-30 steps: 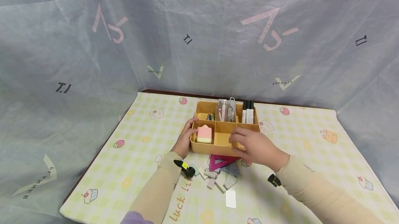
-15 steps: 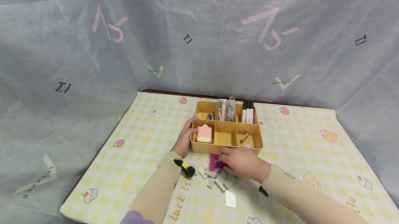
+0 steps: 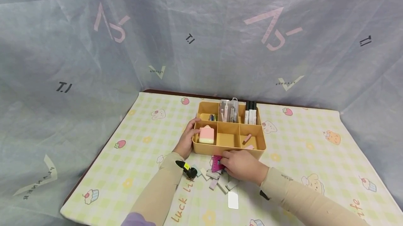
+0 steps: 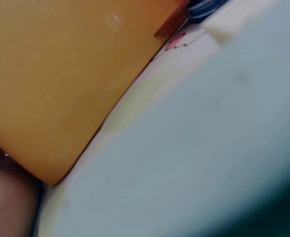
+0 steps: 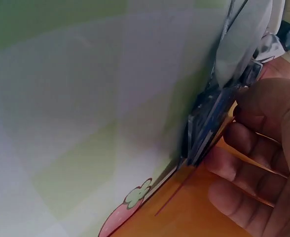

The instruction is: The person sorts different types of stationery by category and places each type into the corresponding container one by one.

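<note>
My left hand holds the left side of a yellow divided organizer box, fingers over its rim; the left wrist view shows mainly the box's outer wall. Just in front of the box, my right hand reaches low over a magenta set square, covering part of it. In the right wrist view the thumb and bent fingers of that hand meet the edge of a dark bluish, clear-looking stack; whether they pinch it I cannot tell.
Several small pale blocks and a white card lie on the patterned tablecloth. Box compartments hold a pink-and-cream bottle-shaped thing, a clear case, black-capped markers and small pink pieces.
My right hand has come out of the box's right front compartment, down and left to the set square; small pink pieces now show in that compartment. My left hand has stayed put.
</note>
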